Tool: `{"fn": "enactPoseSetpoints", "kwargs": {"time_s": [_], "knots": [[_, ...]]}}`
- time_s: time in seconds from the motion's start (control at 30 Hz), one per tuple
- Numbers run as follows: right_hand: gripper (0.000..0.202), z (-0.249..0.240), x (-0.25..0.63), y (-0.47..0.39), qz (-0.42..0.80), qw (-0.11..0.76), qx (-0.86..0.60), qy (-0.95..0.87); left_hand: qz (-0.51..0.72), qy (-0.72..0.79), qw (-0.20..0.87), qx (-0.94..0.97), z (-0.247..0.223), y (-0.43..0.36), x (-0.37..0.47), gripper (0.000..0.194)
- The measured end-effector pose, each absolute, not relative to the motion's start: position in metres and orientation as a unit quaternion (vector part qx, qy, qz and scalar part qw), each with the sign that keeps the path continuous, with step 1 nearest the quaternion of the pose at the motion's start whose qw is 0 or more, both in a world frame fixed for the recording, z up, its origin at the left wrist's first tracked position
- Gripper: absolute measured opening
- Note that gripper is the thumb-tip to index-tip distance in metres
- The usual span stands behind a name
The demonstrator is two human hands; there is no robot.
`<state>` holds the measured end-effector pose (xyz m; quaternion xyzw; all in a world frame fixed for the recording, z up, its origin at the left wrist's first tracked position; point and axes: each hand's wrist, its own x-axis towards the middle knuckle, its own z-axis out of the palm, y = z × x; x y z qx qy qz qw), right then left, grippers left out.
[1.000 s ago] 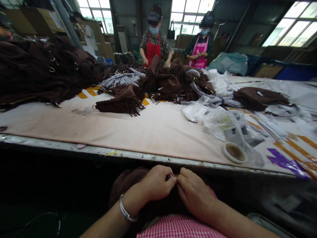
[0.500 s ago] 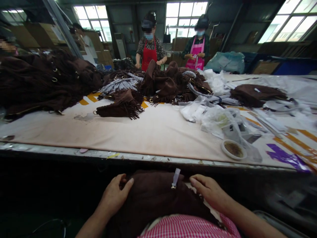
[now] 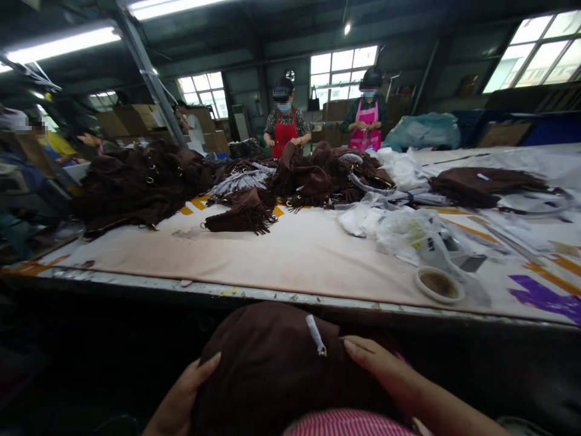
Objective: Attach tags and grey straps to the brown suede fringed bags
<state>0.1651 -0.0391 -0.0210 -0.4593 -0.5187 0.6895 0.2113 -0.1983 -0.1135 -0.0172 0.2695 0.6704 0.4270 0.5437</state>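
Note:
A dark brown fabric bag [image 3: 267, 357] rests at my lap, below the table's front edge, its top rounded. On its front hangs a zipper pull wrapped in white [image 3: 314, 333]. My left hand [image 3: 186, 387] grips the bag's left side, thumb on the front and the other fingers hidden behind it. On the right side my right hand [image 3: 370, 358] holds the bag's upper edge, with the thumb along the front and the remaining fingers largely out of sight.
Across the table [image 3: 254, 260] lie heaps of brown fringed bags [image 3: 140, 181], clear plastic wrapping [image 3: 394, 230] and a round dish [image 3: 439, 284] near the front right. Two people in a red apron [image 3: 284, 133] and a pink apron [image 3: 367, 121] stand behind.
Both hands have closed on the bag's sides, where they had been more open beside it. The bag now stands higher and fuller. The view has tilted up and shifted left.

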Motion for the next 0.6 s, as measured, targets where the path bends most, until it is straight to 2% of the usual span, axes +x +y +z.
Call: {"fn": "enactPoseSetpoints", "kwargs": {"time_s": [0.07,0.13,0.23,0.3,0.37,0.43,0.5,0.6], "knots": [[0.064,-0.001,0.161,-0.035,0.751,0.275,-0.349,-0.489,0.533,0.590,0.569,0.212,0.029,-0.114,-0.196,0.056],[0.064,0.020,0.157,-0.028,0.761,0.312,-0.281,-0.495,0.607,0.551,0.532,0.213,0.073,-0.111,-0.193,0.065],[0.056,0.042,0.154,-0.018,0.770,0.326,-0.261,-0.482,0.633,0.543,0.492,0.249,0.112,-0.094,-0.185,0.059],[0.057,0.049,0.156,-0.013,0.779,0.329,-0.251,-0.472,0.613,0.551,0.503,0.261,0.115,-0.073,-0.177,0.049],[0.065,0.048,0.162,-0.007,0.760,0.335,-0.262,-0.491,0.590,0.543,0.542,0.252,0.104,-0.049,-0.169,0.041],[0.068,0.042,0.172,0.000,0.715,0.342,-0.336,-0.508,0.552,0.526,0.607,0.223,0.088,-0.025,-0.160,0.034],[0.063,0.031,0.182,0.009,0.676,0.354,-0.429,-0.483,0.515,0.516,0.655,0.197,0.071,-0.005,-0.153,0.031],[0.059,0.014,0.192,0.021,0.632,0.387,-0.510,-0.436,0.488,0.513,0.682,0.181,0.054,0.021,-0.144,0.032]]}}
